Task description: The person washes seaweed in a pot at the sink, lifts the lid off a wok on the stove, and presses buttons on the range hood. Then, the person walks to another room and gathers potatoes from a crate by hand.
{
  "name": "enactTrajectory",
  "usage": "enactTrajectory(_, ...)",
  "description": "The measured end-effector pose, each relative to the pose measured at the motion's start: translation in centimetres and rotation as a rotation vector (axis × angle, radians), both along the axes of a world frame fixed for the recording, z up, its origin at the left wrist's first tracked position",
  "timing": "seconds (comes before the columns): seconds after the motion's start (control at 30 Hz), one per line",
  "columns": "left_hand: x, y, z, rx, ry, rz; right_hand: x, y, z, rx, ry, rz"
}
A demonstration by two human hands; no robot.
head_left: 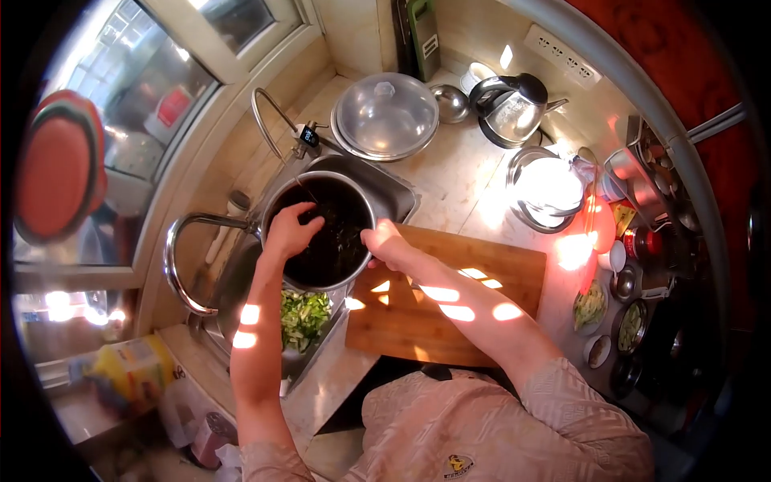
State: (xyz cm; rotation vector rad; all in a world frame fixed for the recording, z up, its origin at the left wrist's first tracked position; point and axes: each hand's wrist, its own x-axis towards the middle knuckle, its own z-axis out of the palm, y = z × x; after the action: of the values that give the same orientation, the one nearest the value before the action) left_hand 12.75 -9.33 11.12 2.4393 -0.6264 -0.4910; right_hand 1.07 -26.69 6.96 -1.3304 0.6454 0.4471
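Observation:
A steel pot [369, 210] with dark, leafy-looking contents [341, 241] sits over the sink [401, 197]. My right hand [387, 243] grips its right rim, the fingers closed at the edge. My left hand [292, 230] reaches over the left side of the pot, fingers bent and apart above the dark contents; nothing shows between them. Below the pot, chopped green vegetables [305, 317] lie in the near part of the sink. A wooden cutting board [450, 309] lies under my right forearm.
A curved chrome faucet [173, 257] and a thin tap [269, 112] rise at the left. Behind the sink stand a lidded bowl [385, 112] and an electric kettle [514, 116]. Several small dishes, including a bowl of cut vegetables [590, 305], line the right side.

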Motion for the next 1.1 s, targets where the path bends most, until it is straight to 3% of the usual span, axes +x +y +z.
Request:
enactTrajectory(0.07,0.2,-1.6,1.5,0.083,-0.140,0.243,0.5,0.6,0.2,-0.031,0.010,-0.106)
enactTrajectory(0.13,1.7,-1.8,-1.5,-0.234,-0.191,0.262,0.8,0.0,-0.9,-0.085,0.010,0.032)
enactTrajectory(0.37,2.9,-4.6,-5.1,-0.882,0.397,0.545,1.2,-0.4,-1.0,-0.099,0.125,0.037)
enactTrajectory(0.5,3.6,-4.6,-5.6,-1.052,0.476,0.291,1.0,-0.6,1.1,-0.153,0.161,0.072)
enactTrajectory(0.53,3.2,-5.0,-5.5,-1.053,0.475,0.290,0.9,-0.6,1.4,-0.179,0.170,0.091)
enactTrajectory(0.6,2.1,-5.9,-4.6,-0.974,0.205,0.282,0.9,-0.5,1.4,-0.205,0.178,0.108)
enactTrajectory(0.73,2.1,-4.6,-6.0,-0.853,0.042,0.276,0.8,-0.3,0.0,-0.186,0.162,0.093)
enactTrajectory(0.8,1.9,-4.0,-5.7,-0.877,0.048,0.249,0.7,-0.1,1.3,-0.147,0.114,0.051)
enactTrajectory(0.87,2.1,-3.5,-5.4,-0.990,0.430,0.310,0.5,-0.3,2.9,-0.167,0.182,0.127)
enactTrajectory(0.93,2.5,-3.3,-5.8,-0.971,0.420,0.224,0.6,-0.1,0.3,-0.137,0.149,0.105)
enactTrajectory(1.0,1.6,-4.0,-4.9,-1.037,0.403,0.372,0.7,0.1,-0.8,-0.109,0.112,0.086)
enactTrajectory(1.1,1.7,-2.7,-7.2,-0.641,0.156,0.044,0.5,0.0,0.2,-0.122,0.117,0.126)
